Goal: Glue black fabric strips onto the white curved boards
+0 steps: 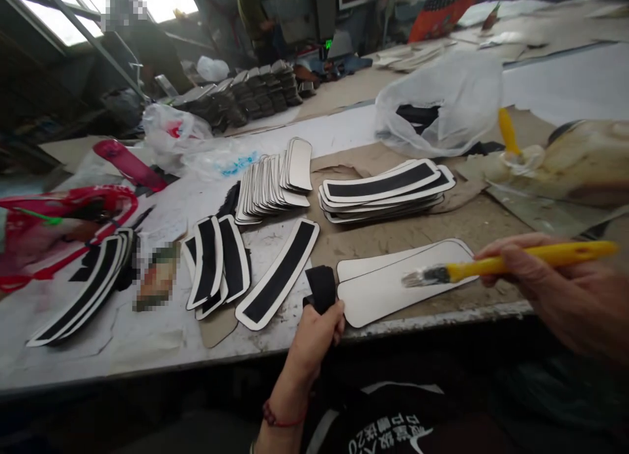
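Observation:
In my right hand (pixel 535 277) is a paintbrush (pixel 491 264) with a yellow handle, its bristles over a curved white panel (pixel 393 297). A second white panel (pixel 373 264) lies partly under that one. My left hand (pixel 317 329) grips a folded black strip (pixel 322 289) at the panel's left end, by the table's front edge. Just left of it rests a white panel with a black strip on it (pixel 278 275). More such strip-covered panels (pixel 209 264) overlap further left. Behind my hands are a stack of strip-covered panels (pixel 386 189) and a fanned row of plain white panels (pixel 270 185).
A yellow-handled brush stands in a glue-stained container (pixel 580 166) at the right. A clear plastic bag (pixel 442 107) holds black material. Left are a red bag (pixel 63 225) and another strip-covered pile (pixel 93 290). Dark stacks (pixel 246 94) sit behind; people stand in the background.

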Available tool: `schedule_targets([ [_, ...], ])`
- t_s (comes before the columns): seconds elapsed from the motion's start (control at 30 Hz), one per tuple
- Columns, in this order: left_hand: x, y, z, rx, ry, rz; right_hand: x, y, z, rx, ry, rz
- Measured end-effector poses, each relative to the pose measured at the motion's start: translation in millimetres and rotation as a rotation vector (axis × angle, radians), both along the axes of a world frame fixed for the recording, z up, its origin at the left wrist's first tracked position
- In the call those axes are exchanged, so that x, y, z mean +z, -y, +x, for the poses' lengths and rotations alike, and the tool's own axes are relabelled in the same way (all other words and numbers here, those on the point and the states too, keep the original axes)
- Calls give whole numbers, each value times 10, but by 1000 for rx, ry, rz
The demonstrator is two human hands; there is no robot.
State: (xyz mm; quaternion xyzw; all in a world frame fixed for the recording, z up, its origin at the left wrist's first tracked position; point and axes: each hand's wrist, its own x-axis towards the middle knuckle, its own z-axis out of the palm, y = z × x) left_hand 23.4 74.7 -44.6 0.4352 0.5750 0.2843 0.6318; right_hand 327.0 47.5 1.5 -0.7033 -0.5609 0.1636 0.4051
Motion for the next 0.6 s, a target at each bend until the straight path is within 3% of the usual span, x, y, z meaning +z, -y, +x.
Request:
schedule_targets([
  [0.13, 31, 21, -24, -51, -16, 41, -61, 45, -678, 146, -283, -17],
  [0.23, -4, 17, -43, -81, -16, 57, -114, -6, -894, 200, -317, -57],
  [0.37, -75, 7, -70, -88, -15, 30, -209, -31, -873, 179, -194, -61],
  [0.6, -101, 33, -68, -57, -36, 58, -218, 12, -473, 102, 65, 15],
])
